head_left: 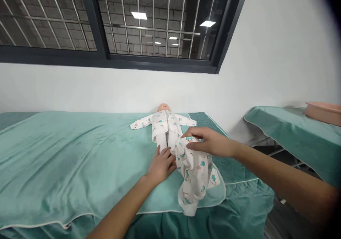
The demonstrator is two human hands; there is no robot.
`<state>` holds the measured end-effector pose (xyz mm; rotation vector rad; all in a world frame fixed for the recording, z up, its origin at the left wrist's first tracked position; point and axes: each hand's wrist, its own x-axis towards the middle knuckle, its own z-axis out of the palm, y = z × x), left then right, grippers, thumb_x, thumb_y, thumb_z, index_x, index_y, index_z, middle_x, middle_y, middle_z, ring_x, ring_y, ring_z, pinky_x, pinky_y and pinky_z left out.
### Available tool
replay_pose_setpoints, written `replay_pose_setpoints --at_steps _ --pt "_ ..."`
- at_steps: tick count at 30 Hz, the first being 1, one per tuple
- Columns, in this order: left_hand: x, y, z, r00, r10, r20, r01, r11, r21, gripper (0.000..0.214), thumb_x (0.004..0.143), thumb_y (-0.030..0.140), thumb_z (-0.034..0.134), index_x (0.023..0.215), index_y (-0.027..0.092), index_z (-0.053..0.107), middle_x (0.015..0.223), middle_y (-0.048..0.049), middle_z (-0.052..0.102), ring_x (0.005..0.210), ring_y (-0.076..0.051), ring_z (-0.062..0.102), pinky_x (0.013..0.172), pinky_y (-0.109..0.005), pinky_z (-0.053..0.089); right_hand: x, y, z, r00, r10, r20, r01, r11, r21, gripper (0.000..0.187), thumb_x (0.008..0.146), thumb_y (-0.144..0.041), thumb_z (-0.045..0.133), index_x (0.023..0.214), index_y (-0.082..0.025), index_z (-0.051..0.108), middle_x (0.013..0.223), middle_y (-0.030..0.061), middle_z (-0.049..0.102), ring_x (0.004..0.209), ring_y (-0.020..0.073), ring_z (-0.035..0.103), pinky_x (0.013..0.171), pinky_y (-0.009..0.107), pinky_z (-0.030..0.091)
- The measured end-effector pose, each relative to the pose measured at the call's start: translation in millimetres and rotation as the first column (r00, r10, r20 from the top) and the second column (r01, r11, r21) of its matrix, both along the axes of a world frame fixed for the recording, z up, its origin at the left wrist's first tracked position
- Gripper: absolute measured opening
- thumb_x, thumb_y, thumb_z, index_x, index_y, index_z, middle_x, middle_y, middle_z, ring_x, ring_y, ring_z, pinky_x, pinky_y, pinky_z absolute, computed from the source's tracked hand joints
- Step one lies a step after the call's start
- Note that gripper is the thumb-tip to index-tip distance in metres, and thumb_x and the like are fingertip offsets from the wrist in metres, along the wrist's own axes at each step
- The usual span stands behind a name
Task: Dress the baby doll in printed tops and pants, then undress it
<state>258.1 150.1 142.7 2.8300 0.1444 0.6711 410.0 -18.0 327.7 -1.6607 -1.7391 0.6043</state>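
A baby doll (163, 107) lies on its back, arms spread, in a white patterned jacket (161, 123) and white leg coverings (161, 141). My left hand (161, 166) is at the lower end of the doll's legs, its fingers over the lower leg; the feet are mostly hidden. In my right hand (205, 141), thumb and fingers pinch the top edge of white patterned baby pants (195, 168). The pants hang down just right of my left hand, beside the doll's legs, with the lower end over the front edge of the bed cover.
A light green cover (80, 153) with white piping lies over the bed, above a darker green sheet (239, 200). At right stands another green-covered surface (282, 125) with a pink basin (323, 112). Behind the bed rises a white wall (106, 89) with a barred window (160, 22).
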Motion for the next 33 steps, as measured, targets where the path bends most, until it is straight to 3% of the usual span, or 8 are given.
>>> replay_pose_setpoints --at_steps 2,5,11,19,22,25,30,33 --pt "-4 4 17.9 0.999 0.003 0.032 0.007 0.958 -0.287 0.029 0.086 0.036 0.059 0.113 0.027 0.065 0.115 -0.0063 0.068 0.112 -0.025 0.06 0.108 -0.052 0.037 3 7 0.9 0.996 0.043 -0.073 -0.044 0.999 -0.001 0.015 0.087 -0.03 0.062 0.098 -0.02 0.065 0.096 0.0014 0.064 0.086 0.0164 0.058 0.077 0.029 0.046" --pt "-14 10 67.5 0.98 0.139 0.141 -0.003 0.725 -0.689 0.029 0.088 0.038 0.053 0.107 0.021 0.067 0.111 -0.0075 0.07 0.102 -0.024 0.064 0.092 -0.039 0.05 2 19 8.1 0.978 0.092 -0.187 -0.088 0.996 0.026 0.018 0.087 -0.033 0.064 0.095 -0.018 0.063 0.09 0.0006 0.061 0.08 0.0138 0.056 0.071 0.026 0.044" --pt "-42 -7 176.6 0.955 0.011 0.295 0.226 0.617 -0.754 0.043 0.082 0.048 0.064 0.113 0.019 0.064 0.109 -0.0067 0.069 0.1 -0.023 0.063 0.083 -0.031 0.052 -22 26 53.3 0.901 0.249 -0.356 -0.175 0.958 0.226 0.025 0.085 -0.036 0.068 0.095 -0.016 0.058 0.082 0.0 0.06 0.073 0.0113 0.056 0.063 0.023 0.046" --pt "-63 -5 244.2 0.973 -0.106 0.206 0.231 0.366 -0.901 0.038 0.078 0.05 0.067 0.093 0.015 0.067 0.071 -0.0034 0.064 0.056 -0.015 0.058 0.049 -0.024 0.045 -18 17 76.6 0.931 0.156 -0.329 -0.037 0.94 0.339 0.028 0.085 -0.039 0.069 0.09 -0.014 0.056 0.078 -0.0015 0.056 0.07 0.0092 0.052 0.061 0.021 0.043" --pt "-69 2 254.5 0.951 -0.309 -0.026 0.13 0.476 -0.87 0.039 0.073 0.046 0.073 0.098 0.017 0.069 0.083 -0.0053 0.067 0.072 -0.021 0.064 0.06 -0.028 0.051 -15 12 67.9 0.914 0.161 -0.371 -0.009 0.926 0.377 0.026 0.086 -0.038 0.068 0.09 -0.016 0.055 0.08 -0.0015 0.058 0.072 0.0095 0.053 0.064 0.021 0.043" --pt "-66 4 248.4 0.965 -0.251 -0.077 0.087 0.584 -0.807 0.032 0.074 0.041 0.074 0.096 0.018 0.068 0.09 -0.0032 0.066 0.083 -0.02 0.062 0.068 -0.026 0.05 -17 7 56.4 0.904 0.153 -0.399 0.001 0.933 0.359 0.026 0.088 -0.042 0.064 0.089 -0.017 0.055 0.081 -0.0016 0.059 0.072 0.0095 0.054 0.064 0.021 0.043" --pt "-42 -2 213.4 0.976 -0.022 0.217 0.203 0.453 -0.868 0.032 0.084 0.05 0.061 0.092 0.019 0.062 0.08 -0.0004 0.063 0.073 -0.015 0.058 0.065 -0.023 0.047 -18 10 30.8 0.971 0.208 -0.122 -0.218 0.972 -0.081 0.032 0.079 -0.045 0.072 0.092 -0.017 0.065 0.086 0.0005 0.065 0.076 0.0133 0.057 0.065 0.022 0.044" --pt "-25 -11 191.7 0.967 0.035 0.251 0.218 0.393 -0.893 0.044 0.084 0.057 0.058 0.108 0.02 0.063 0.095 -0.0041 0.068 0.084 -0.018 0.061 0.074 -0.026 0.048 -10 21 18.3 0.971 0.159 -0.178 -0.171 0.984 -0.05 0.029 0.084 -0.044 0.064 0.09 -0.016 0.067 0.086 0.0012 0.066 0.078 0.0144 0.058 0.072 0.025 0.045"
